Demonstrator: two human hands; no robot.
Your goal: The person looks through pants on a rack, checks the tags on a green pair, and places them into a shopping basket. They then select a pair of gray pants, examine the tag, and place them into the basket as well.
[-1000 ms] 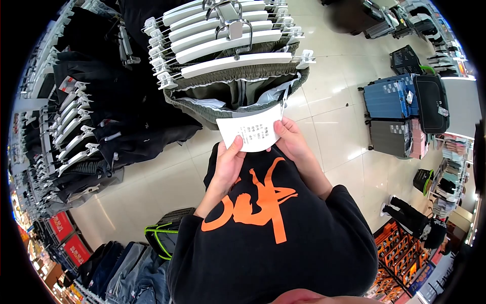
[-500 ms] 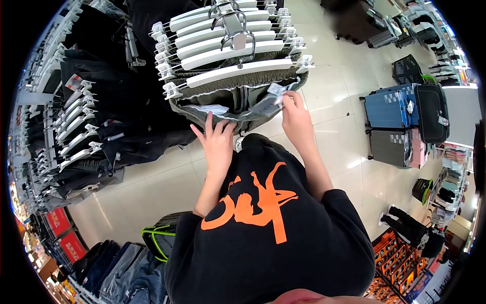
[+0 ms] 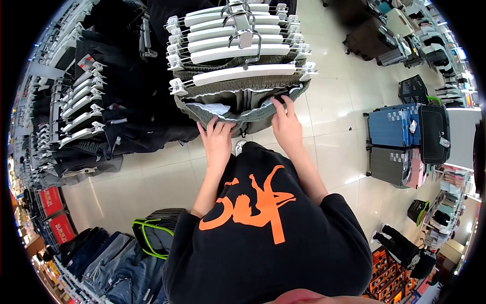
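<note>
Here, the left hand (image 3: pixel 217 142) and right hand (image 3: pixel 286 125) are resting straight fingers on the green trousers (image 3: pixel 243 85), which are hanging from a white hanger (image 3: pixel 243 74). Whether they are gripping cannot be told.

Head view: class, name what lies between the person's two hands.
In the head view, the olive garment spans the gap between the left hand and right hand; both touch it.
</note>
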